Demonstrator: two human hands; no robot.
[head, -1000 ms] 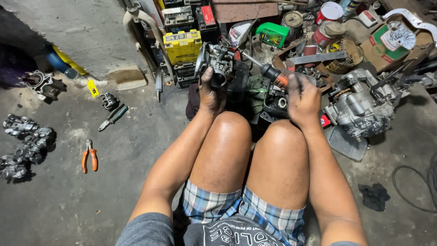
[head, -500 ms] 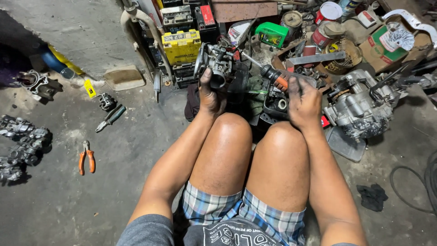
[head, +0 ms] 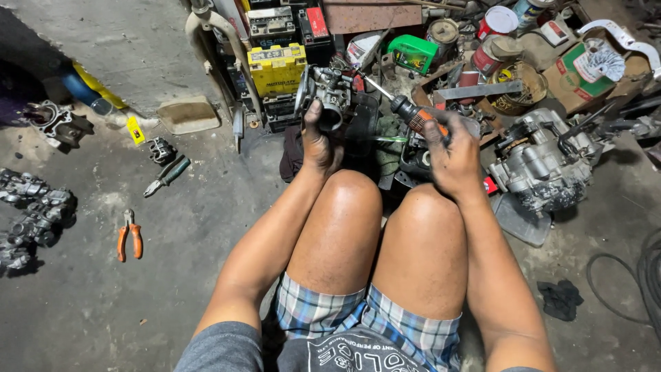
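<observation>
My left hand [head: 321, 143] grips a grey metal carburetor [head: 326, 92] held up in front of my knees. My right hand [head: 449, 153] is closed around the orange-and-black handle of a screwdriver [head: 404, 109]. Its thin metal shaft runs up and left, and its tip meets the carburetor's right side. Both forearms reach forward over my bare knees as I sit on the concrete floor.
An engine block [head: 544, 162] lies at the right. Yellow and black batteries [head: 277, 67] stand behind the carburetor. Orange-handled pliers [head: 129, 235], green-handled pliers [head: 166, 174] and metal engine parts [head: 31, 210] lie on the floor at the left. Cans and boxes [head: 496, 41] crowd the back right.
Both hands stay at the carburetor with the screwdriver against it; only the view shifts slightly.
</observation>
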